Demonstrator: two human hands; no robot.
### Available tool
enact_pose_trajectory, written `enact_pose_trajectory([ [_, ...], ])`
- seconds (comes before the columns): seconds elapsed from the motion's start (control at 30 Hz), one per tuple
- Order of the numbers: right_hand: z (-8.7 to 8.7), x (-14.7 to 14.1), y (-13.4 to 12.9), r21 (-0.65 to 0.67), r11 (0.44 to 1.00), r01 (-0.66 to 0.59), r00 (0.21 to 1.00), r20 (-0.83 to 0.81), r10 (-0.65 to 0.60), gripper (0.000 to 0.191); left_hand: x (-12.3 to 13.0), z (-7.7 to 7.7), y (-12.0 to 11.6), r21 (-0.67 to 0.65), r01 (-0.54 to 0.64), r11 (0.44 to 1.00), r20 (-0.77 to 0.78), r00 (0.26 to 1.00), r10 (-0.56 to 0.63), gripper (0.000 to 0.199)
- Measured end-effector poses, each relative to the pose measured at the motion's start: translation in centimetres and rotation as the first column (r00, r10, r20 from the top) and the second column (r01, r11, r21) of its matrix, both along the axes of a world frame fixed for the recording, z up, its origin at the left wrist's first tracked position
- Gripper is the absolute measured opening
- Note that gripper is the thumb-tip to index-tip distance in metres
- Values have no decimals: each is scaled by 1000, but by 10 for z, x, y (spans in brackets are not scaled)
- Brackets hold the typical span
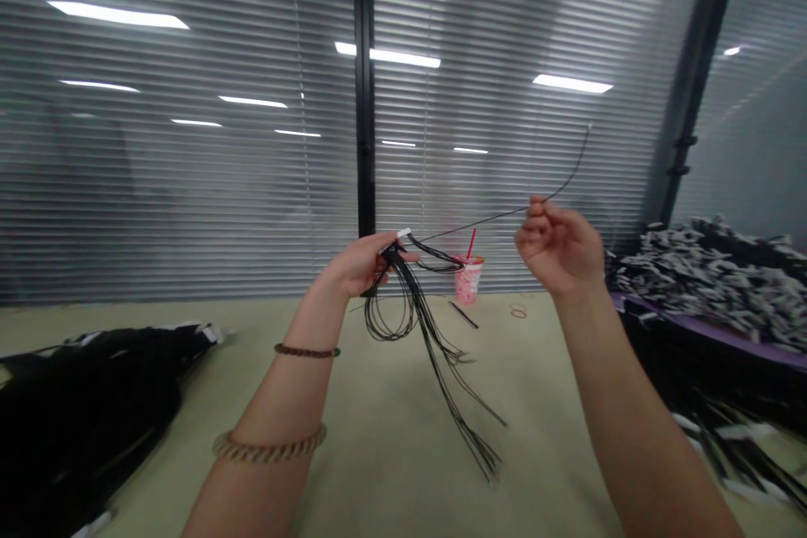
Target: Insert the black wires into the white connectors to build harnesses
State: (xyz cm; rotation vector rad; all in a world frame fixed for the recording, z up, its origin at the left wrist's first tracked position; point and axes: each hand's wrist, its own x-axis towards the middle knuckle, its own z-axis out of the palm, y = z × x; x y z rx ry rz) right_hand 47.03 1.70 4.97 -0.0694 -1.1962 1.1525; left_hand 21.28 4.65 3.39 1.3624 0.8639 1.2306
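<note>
My left hand is closed around the top of a black wire harness, and a small white connector shows at its fingertips. Below that grip the harness hangs over the table, partly looped, its loose ends fanning down to the right. Raised at the right, my right hand pinches a single thin black wire between thumb and fingers. This wire runs fairly straight from near the left hand, and its free end curves upward past the right hand.
A pink-patterned cup with a red straw stands on the table behind the harness. Nearby lie a dark pen-like stick and rubber bands. Black wire bundles lie at left; a white-and-black connector pile is at right.
</note>
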Motion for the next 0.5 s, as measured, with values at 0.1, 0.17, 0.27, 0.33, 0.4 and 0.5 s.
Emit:
enact_pose_trajectory([
  [0.1,5,12,-2,37,997,75,993,-92,-71,7,0,-1,4,18,-48,999,-8,999,48,16],
  [0.17,7,17,-1,41,995,95,986,-139,-89,9,1,-2,6,41,-70,997,-15,997,71,17],
  [0.27,7,22,2,25,989,145,977,-162,-139,12,2,-3,8,57,-112,992,-11,994,112,15],
  [0.33,6,22,4,19,978,208,970,-135,-204,11,2,-3,8,53,-139,989,-11,990,140,14],
  [0.4,5,20,6,11,963,269,958,-103,-267,8,2,-4,7,45,-164,985,-13,986,165,14],
  [0.5,4,14,7,-48,954,298,947,-109,-301,9,2,-3,5,26,-188,982,-21,982,189,15],
])
